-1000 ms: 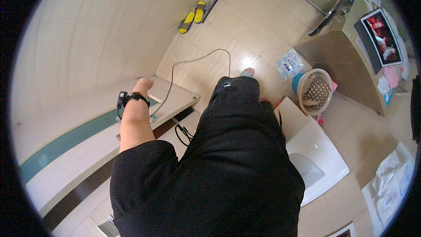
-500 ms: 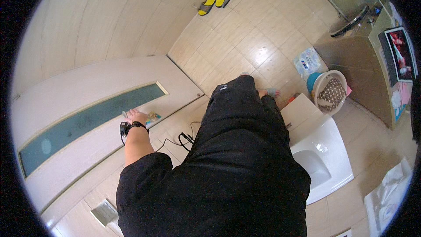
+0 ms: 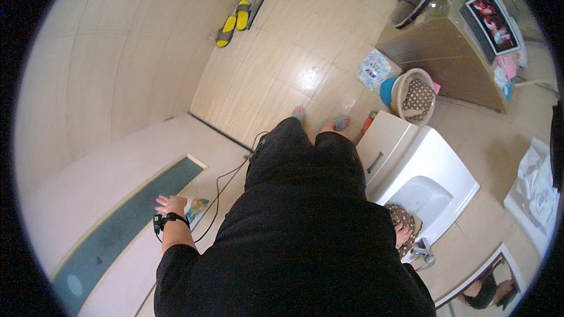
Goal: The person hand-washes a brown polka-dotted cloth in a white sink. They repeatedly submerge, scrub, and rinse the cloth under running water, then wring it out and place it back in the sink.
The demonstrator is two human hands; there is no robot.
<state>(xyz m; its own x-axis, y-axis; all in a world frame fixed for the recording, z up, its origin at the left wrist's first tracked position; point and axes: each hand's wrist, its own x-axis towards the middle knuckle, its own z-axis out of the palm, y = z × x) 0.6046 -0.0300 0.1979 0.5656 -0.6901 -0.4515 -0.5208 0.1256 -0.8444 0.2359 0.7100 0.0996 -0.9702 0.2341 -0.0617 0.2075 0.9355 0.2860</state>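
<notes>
My left hand (image 3: 171,204) is at the white door (image 3: 138,185), over the edge of its dark green glass strip (image 3: 126,217). Its fingers are stretched out and apart, holding nothing I can see. A black strap with a small device (image 3: 157,221) is round that wrist. Beside the hand, a small colourful packet (image 3: 197,208) shows against the door. On my other side, my right hand (image 3: 403,234) grips a brown cloth with pale dots (image 3: 398,215) at the near rim of the white washbasin (image 3: 449,170), next to the chrome tap (image 3: 423,252). Its forearm is hidden by my black shirt.
A basket (image 3: 400,91) with dotted cloth stands past the basin cabinet (image 3: 385,141), near a packet (image 3: 375,70). A tablet (image 3: 492,22) rests on the washing machine (image 3: 435,35). Yellow slippers (image 3: 234,23) lie by the wall. A black cable (image 3: 218,188) trails beside my leg.
The view has turned, bringing my right hand and the dotted cloth into sight at the basin. My left hand has stayed by the door, lower in the picture now.
</notes>
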